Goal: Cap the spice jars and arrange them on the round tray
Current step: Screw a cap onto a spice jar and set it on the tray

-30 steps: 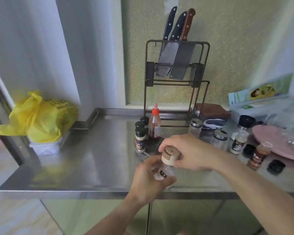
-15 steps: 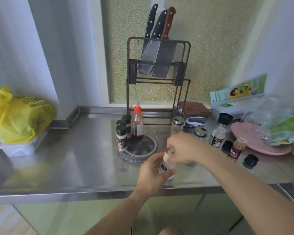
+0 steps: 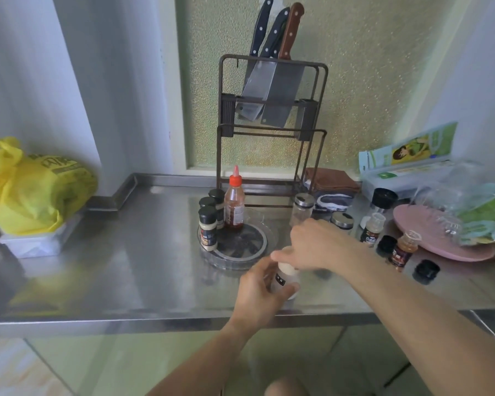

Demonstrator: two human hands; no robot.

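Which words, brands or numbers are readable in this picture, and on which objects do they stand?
None reads clearly.
Yellow bag: dark print, blurred.
Black-capped spice jar on the tray: label too small.
Jar in the hands: black label mark, illegible.
Two uncapped jars: labels blurred.
Green box: picture only, text unreadable.

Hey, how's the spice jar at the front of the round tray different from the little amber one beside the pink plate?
The front tray jar wears a black cap; the amber jar is uncapped. The tray jar holds pale contents and stands on the round tray; the amber jar holds reddish-brown contents and stands on the steel counter, near loose black caps. Both stand upright with dark labels.
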